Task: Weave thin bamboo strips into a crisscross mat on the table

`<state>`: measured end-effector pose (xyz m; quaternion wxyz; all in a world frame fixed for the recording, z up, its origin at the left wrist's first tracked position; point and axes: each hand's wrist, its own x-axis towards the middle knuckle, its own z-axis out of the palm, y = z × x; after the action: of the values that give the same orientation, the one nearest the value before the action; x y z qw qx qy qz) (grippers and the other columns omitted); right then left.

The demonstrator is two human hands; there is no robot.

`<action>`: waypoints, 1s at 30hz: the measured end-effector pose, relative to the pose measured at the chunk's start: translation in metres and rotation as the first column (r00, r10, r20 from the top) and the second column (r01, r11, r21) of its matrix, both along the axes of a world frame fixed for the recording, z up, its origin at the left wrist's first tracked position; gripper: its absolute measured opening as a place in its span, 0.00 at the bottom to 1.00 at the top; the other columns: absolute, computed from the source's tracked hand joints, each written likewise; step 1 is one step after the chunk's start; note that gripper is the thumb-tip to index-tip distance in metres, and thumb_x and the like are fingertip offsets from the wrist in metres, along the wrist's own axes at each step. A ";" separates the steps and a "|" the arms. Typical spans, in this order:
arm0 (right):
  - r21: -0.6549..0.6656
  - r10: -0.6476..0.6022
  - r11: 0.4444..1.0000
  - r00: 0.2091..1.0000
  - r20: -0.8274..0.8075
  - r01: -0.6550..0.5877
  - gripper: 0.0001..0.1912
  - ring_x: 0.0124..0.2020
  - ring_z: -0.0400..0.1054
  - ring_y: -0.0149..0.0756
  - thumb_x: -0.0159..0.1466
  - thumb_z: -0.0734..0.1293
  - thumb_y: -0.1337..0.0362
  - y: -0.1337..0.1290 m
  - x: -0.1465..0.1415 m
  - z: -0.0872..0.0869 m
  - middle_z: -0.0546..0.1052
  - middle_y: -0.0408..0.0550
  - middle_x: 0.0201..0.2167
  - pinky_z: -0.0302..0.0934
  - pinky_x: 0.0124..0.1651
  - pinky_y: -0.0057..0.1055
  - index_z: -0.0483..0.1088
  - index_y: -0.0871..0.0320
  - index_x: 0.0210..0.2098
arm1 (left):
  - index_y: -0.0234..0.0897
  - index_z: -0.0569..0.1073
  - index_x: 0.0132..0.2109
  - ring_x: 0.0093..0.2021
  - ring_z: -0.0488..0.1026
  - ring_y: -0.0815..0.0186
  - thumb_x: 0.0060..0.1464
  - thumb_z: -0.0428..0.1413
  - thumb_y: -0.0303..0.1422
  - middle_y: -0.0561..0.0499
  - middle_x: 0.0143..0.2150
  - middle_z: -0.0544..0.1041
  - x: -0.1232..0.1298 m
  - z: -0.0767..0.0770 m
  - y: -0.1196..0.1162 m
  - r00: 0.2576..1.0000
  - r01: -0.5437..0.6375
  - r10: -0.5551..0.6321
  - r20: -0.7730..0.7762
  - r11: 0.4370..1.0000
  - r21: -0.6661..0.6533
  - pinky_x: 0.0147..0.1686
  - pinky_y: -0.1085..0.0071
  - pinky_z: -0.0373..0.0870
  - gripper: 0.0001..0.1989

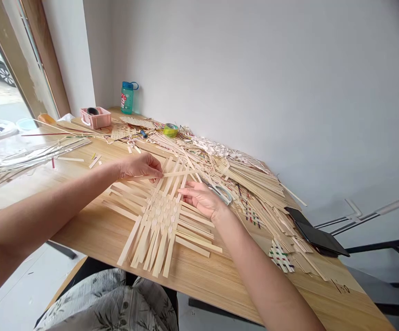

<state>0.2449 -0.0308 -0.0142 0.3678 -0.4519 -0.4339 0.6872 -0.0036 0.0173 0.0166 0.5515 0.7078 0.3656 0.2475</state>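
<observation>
A woven mat of pale bamboo strips (pixel 161 214) lies on the table in front of me, its loose strip ends fanning out on all sides. Above its far edge, my left hand (pixel 143 166) pinches a single bamboo strip (pixel 182 173) that runs crosswise over the lengthwise strips. My right hand (pixel 201 197) is at the mat's far right corner, its fingertips closed around one lengthwise strip; the thumb is partly hidden. Just beyond the right hand lies a pair of scissors (pixel 224 193) with pale handles.
Piled bamboo strips (pixel 257 184) cover the table's back and right. Farther back stand a teal bottle (pixel 127 99), a pink basket (pixel 100 120) and a roll of yellow-green tape (pixel 171 130). A small woven piece (pixel 281 256) and a black tablet-like object (pixel 318 234) lie to the right.
</observation>
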 end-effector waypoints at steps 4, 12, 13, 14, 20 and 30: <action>-0.037 0.040 0.998 0.997 -0.072 -0.043 0.16 0.33 0.77 0.32 0.47 0.79 0.70 -0.002 -0.004 0.001 0.83 0.48 0.33 0.71 0.36 0.24 0.75 0.60 0.34 | 0.33 0.78 0.28 0.30 0.70 0.68 0.46 0.64 0.36 0.52 0.26 0.75 -0.002 0.000 0.002 0.999 0.026 -0.024 -0.028 0.998 0.056 0.36 0.71 0.66 0.09; -0.129 0.072 0.988 0.989 -0.128 -0.089 0.16 0.39 0.79 0.46 0.45 0.79 0.71 -0.009 -0.016 0.003 0.83 0.51 0.31 0.73 0.45 0.39 0.76 0.62 0.33 | 0.33 0.79 0.30 0.29 0.72 0.68 0.48 0.65 0.38 0.51 0.26 0.76 0.001 -0.001 -0.002 0.991 0.130 -0.127 -0.033 0.989 0.073 0.34 0.71 0.67 0.11; -0.129 0.065 0.988 0.989 -0.132 -0.083 0.15 0.39 0.79 0.46 0.45 0.79 0.72 -0.009 -0.016 0.002 0.83 0.51 0.31 0.73 0.46 0.40 0.76 0.62 0.33 | 0.32 0.79 0.30 0.29 0.72 0.68 0.48 0.65 0.38 0.51 0.26 0.77 0.001 0.000 -0.001 0.991 0.132 -0.130 -0.027 0.989 0.073 0.34 0.72 0.68 0.11; -0.127 0.058 0.989 0.989 -0.136 -0.075 0.15 0.40 0.79 0.45 0.45 0.79 0.72 -0.010 -0.015 0.002 0.83 0.50 0.30 0.72 0.47 0.40 0.76 0.62 0.33 | 0.32 0.79 0.31 0.29 0.73 0.67 0.48 0.66 0.38 0.50 0.27 0.77 -0.001 0.001 0.000 0.991 0.133 -0.132 -0.023 0.989 0.068 0.34 0.72 0.68 0.12; -0.082 0.008 0.996 0.991 -0.134 -0.019 0.18 0.37 0.80 0.42 0.41 0.80 0.73 -0.007 -0.012 0.000 0.83 0.47 0.30 0.73 0.46 0.38 0.77 0.60 0.31 | 0.31 0.78 0.34 0.30 0.76 0.67 0.50 0.66 0.39 0.44 0.37 0.81 -0.024 0.019 0.011 0.996 0.049 -0.049 0.070 0.999 0.000 0.29 0.73 0.70 0.13; -0.056 0.013 0.998 0.990 -0.137 -0.021 0.15 0.30 0.78 0.39 0.44 0.79 0.73 -0.006 -0.010 0.002 0.82 0.47 0.28 0.73 0.39 0.34 0.76 0.62 0.31 | 0.31 0.75 0.32 0.23 0.64 0.74 0.52 0.65 0.41 0.52 0.24 0.71 -0.036 0.025 0.012 0.998 0.059 -0.060 0.020 0.998 0.028 0.23 0.76 0.61 0.16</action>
<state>0.2354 -0.0373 -0.0127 0.3775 -0.4104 -0.3915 0.7319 -0.0398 0.0290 0.0420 0.5525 0.7234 0.3350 0.2433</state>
